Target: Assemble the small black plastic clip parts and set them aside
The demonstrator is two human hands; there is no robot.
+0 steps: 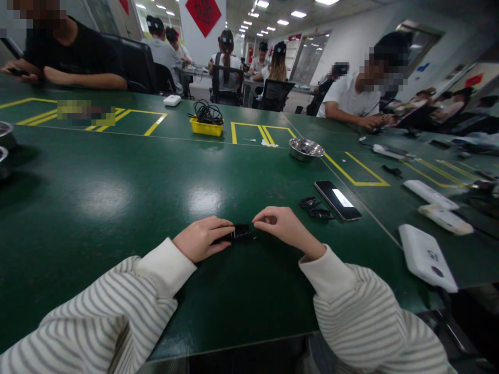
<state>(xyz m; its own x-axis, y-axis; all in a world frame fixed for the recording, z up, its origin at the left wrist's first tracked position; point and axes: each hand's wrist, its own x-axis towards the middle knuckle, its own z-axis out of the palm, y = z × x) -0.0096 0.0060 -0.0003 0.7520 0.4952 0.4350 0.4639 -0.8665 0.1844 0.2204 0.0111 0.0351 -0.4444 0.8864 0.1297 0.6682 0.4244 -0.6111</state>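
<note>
Black cable bundle [241, 233] pinched between two hands, left [202, 238] and right [281, 224]; two more bundles [315, 208] nearby.

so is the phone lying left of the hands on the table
No, the phone lies to the right of both hands, beyond the right hand, next to some small black pieces on the green table.

both hands [203, 239] [281, 226] low, fingers pinched inward
</note>
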